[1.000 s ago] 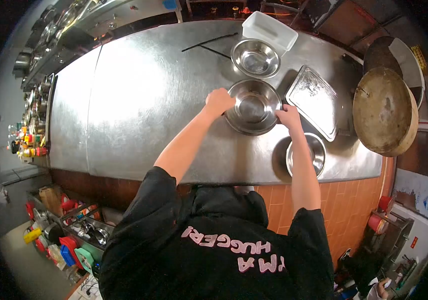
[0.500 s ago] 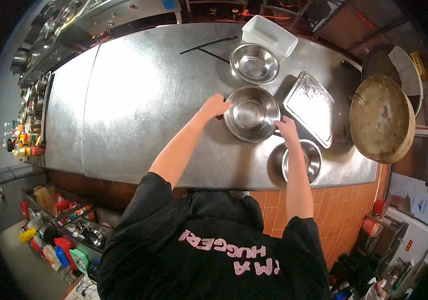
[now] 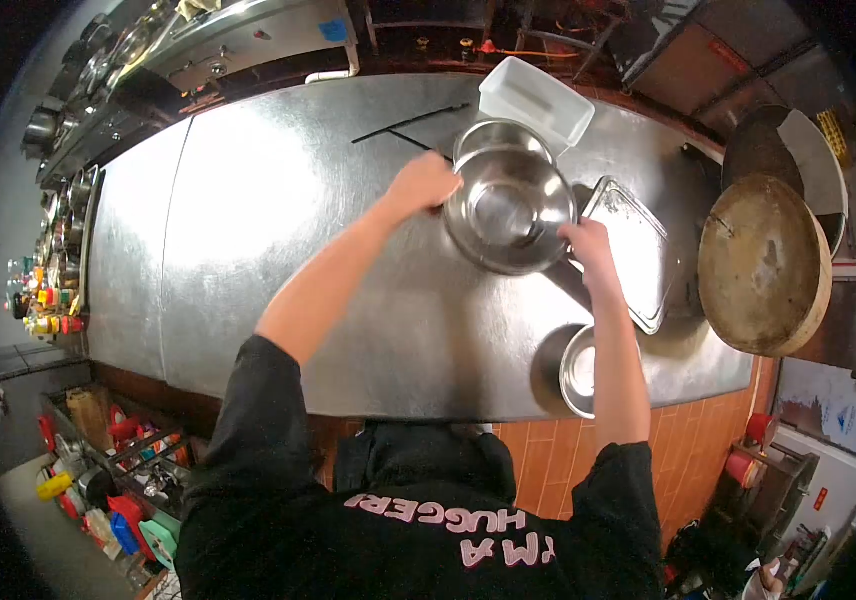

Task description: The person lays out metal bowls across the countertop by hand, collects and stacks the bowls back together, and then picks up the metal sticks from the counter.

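Observation:
A shiny steel bowl (image 3: 506, 215) is held between my two hands, over the metal table. My left hand (image 3: 422, 185) is closed on its left rim, and my right hand (image 3: 589, 248) grips its right rim. Behind it a second steel bowl (image 3: 500, 132) is partly covered by the held one. Just right of my right hand lies a rectangular metal tray (image 3: 638, 262). Another steel bowl (image 3: 578, 372) stands near the front edge, partly hidden by my right forearm.
A white plastic container (image 3: 536, 103) stands at the back of the metal table (image 3: 278, 340). Thin dark sticks (image 3: 410, 124) lie left of it. A large worn wok (image 3: 766, 265) sits at the right end. Crowded shelves are at the lower left.
The held bowl has come up off the table and now overlaps the bowl behind it. Both hands moved with it, still gripping its rim. The whole view has shifted slightly.

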Action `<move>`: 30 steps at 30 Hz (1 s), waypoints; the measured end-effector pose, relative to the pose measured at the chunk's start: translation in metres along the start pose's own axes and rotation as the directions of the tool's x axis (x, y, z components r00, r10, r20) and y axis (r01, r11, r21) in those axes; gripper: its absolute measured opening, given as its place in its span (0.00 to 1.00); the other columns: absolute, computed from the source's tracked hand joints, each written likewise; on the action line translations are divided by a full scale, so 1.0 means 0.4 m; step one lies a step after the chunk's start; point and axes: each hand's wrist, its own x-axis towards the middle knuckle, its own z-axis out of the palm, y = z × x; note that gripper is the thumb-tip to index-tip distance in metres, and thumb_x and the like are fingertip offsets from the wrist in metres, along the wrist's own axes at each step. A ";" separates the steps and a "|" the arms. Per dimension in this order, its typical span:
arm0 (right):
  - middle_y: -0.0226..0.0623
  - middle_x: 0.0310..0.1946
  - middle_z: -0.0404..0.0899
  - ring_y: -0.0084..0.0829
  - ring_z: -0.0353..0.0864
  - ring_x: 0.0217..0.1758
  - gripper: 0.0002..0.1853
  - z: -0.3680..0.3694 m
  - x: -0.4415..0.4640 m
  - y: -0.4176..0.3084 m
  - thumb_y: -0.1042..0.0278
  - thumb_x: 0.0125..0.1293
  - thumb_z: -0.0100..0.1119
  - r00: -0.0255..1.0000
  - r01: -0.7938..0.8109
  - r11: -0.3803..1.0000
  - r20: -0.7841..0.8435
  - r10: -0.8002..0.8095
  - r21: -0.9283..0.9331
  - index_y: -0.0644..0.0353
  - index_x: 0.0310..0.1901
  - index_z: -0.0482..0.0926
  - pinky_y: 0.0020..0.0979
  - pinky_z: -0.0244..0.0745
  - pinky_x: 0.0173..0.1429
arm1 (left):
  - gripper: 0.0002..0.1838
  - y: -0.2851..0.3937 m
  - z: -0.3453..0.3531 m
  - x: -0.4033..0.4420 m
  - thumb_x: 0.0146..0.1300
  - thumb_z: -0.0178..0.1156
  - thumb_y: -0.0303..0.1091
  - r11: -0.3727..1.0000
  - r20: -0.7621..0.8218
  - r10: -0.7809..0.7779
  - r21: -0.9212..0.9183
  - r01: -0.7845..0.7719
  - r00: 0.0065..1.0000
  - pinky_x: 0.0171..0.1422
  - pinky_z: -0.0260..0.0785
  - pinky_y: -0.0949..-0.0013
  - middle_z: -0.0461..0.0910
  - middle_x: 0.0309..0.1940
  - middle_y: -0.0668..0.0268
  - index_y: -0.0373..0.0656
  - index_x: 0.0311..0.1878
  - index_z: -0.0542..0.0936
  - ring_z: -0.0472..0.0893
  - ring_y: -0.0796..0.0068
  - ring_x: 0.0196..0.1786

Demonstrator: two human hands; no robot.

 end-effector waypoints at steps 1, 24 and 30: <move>0.33 0.20 0.72 0.23 0.68 0.23 0.09 0.000 0.045 -0.010 0.71 0.48 0.58 1.000 0.013 1.000 -0.014 -0.013 0.000 0.70 0.28 0.76 0.28 0.62 0.28 | 0.17 0.006 -0.015 0.045 0.50 0.51 0.37 0.997 -0.059 0.059 0.047 -0.057 0.997 0.36 0.74 0.61 0.79 0.17 0.51 0.29 0.27 0.80 0.82 0.57 0.22; 0.38 0.22 0.75 0.31 0.76 0.21 0.03 0.035 0.331 0.029 0.78 0.49 0.58 0.983 -0.179 0.977 0.072 0.171 0.119 0.68 0.26 0.76 0.31 0.75 0.27 | 0.18 0.017 0.045 0.255 0.49 0.53 0.35 0.995 -0.220 -0.067 0.058 0.082 0.973 0.53 0.72 0.57 0.79 0.42 0.46 0.35 0.41 0.80 0.79 0.49 0.49; 0.40 0.23 0.76 0.33 0.78 0.22 0.03 0.032 0.332 0.039 0.79 0.49 0.58 0.970 -0.230 0.962 0.112 0.215 0.150 0.68 0.26 0.76 0.33 0.79 0.30 | 0.17 0.019 0.041 0.261 0.51 0.52 0.35 0.992 -0.142 -0.099 0.066 0.109 0.985 0.54 0.71 0.57 0.79 0.42 0.46 0.35 0.40 0.81 0.78 0.50 0.50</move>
